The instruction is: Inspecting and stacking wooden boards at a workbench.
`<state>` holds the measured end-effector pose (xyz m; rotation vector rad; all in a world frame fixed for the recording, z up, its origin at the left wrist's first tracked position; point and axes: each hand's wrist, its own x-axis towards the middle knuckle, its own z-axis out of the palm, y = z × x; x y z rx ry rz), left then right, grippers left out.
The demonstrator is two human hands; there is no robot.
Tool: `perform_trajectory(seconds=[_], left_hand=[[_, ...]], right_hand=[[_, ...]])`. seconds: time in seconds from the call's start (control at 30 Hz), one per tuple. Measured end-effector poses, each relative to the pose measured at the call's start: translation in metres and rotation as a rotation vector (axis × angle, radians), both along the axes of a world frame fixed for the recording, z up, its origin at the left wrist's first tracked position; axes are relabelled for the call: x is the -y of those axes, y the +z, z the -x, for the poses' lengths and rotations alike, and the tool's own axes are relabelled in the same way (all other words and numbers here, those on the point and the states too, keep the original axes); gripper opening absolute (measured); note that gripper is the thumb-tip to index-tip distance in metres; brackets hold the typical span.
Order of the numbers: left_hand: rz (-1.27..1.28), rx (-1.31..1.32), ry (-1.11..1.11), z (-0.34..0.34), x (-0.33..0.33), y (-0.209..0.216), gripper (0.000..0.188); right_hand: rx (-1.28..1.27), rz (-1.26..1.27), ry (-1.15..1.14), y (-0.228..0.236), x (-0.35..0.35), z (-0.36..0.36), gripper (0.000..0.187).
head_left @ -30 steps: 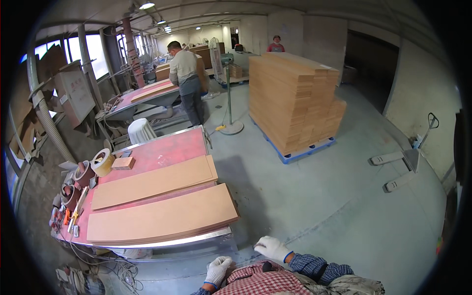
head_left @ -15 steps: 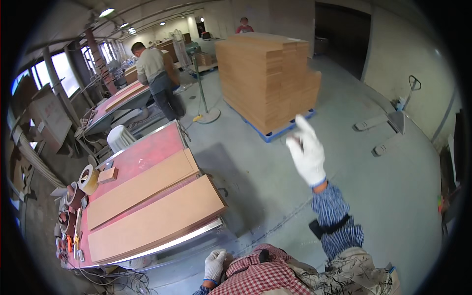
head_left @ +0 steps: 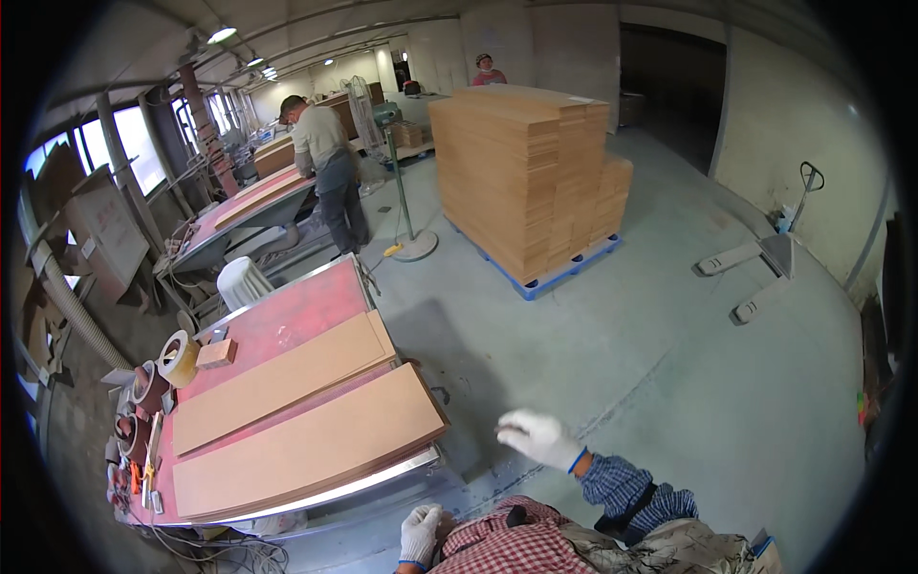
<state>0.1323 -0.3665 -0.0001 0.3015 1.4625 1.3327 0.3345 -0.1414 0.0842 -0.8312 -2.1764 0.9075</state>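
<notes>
My right hand (head_left: 541, 439), in a white knit glove, is raised over the floor beyond the near right corner of the red-topped table (head_left: 296, 311). Its fingers reach loosely to the left, and I see nothing held in it. My left hand (head_left: 420, 534), gloved alike, is curled closed beside my red checked apron (head_left: 502, 545); no object shows in it. The nearest thing on the table is a long brown board (head_left: 311, 445) lying on others like it. Farther back lies a second group of long boards (head_left: 282, 381).
Tape rolls (head_left: 178, 359), a small block (head_left: 216, 354) and tools line the table's left end. A tall board stack (head_left: 516, 172) stands on a blue pallet (head_left: 574, 270). A pallet jack (head_left: 755, 263) is at right. One person (head_left: 325, 163) bends over another table; another (head_left: 488, 72) stands behind the stack.
My right hand has swung down and left, from out in front of the board stack to nearer my body. The left hand stays curled by the apron. The view has tilted slightly.
</notes>
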Motion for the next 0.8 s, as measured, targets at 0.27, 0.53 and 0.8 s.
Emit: perform_trajectory(seconds=[0.27, 0.53, 0.8], left_hand=[[-0.025, 0.003, 0.012, -0.001, -0.006, -0.016, 0.022], [-0.003, -0.054, 0.014, 0.003, -0.007, -0.041, 0.019], [0.024, -0.03, 0.017, -0.001, -0.004, -0.041, 0.022]], right_hand=[[0.347, 0.27, 0.185, -0.036, 0.052, 0.004, 0.033], [0.377, 0.271, 0.161, -0.035, 0.067, 0.004, 0.034], [0.407, 0.296, 0.121, -0.035, 0.072, 0.004, 0.036]])
